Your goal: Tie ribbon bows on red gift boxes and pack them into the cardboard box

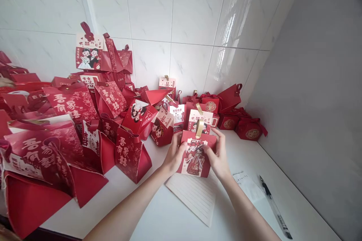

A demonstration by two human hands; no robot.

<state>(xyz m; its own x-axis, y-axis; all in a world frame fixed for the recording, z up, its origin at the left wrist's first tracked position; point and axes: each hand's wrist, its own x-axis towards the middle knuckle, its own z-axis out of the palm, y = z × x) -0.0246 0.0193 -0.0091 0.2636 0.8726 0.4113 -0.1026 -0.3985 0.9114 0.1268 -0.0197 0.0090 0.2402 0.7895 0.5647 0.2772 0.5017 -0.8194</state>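
Between my two hands is a red gift box (195, 162) with a gold ribbon loop on top and a cartoon figure in traditional red dress on its front. My left hand (175, 154) grips its left side, thumb on the front face. On the opposite side my right hand (218, 155) holds it the same way, thumb pressed to the front. The fingers behind the box are partly hidden. Below it lies a lined paper pad (195, 196) on the white table. Right behind stands another box (201, 116) with a pale top and gold loop.
Many red gift boxes crowd the left, including a tall one (131, 154) close to my left forearm and a stacked one (89, 52) at the back. Dark red boxes (249, 130) sit by the right wall. A pen (274, 205) and a written note (249, 186) lie at right.
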